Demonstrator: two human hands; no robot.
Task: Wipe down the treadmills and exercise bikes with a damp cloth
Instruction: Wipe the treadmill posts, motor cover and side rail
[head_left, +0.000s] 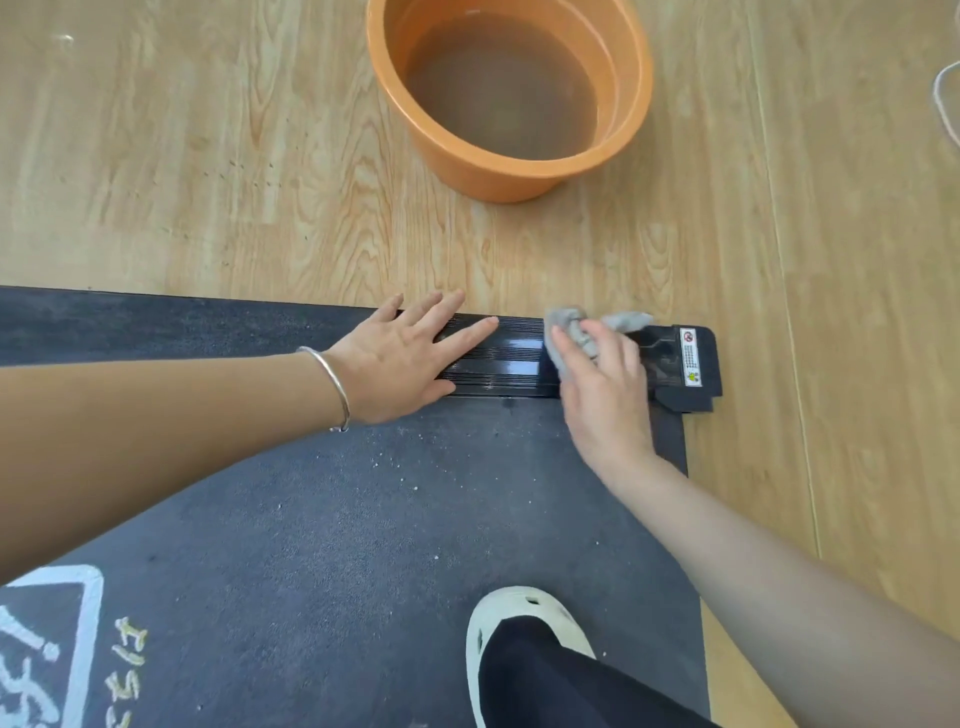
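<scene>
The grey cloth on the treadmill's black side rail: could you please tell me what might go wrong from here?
The brownish water in the round orange plastic bucket looks murky, so rinsing the crumpled grey cloth there may streak the glossy black ribbed side rail. The left hand rests flat on that rail and may smudge it. White grit on the dark treadmill belt could catch in the cloth and scratch the gloss.

Gym or fitness room: dark treadmill belt (337, 519) with printed markings across the lower frame, glossy ribbed side rail (498, 364) and warning sticker (690, 364) centre right, wood-look floor (208, 156) above, orange bucket (467, 171) of murky water top centre.
</scene>
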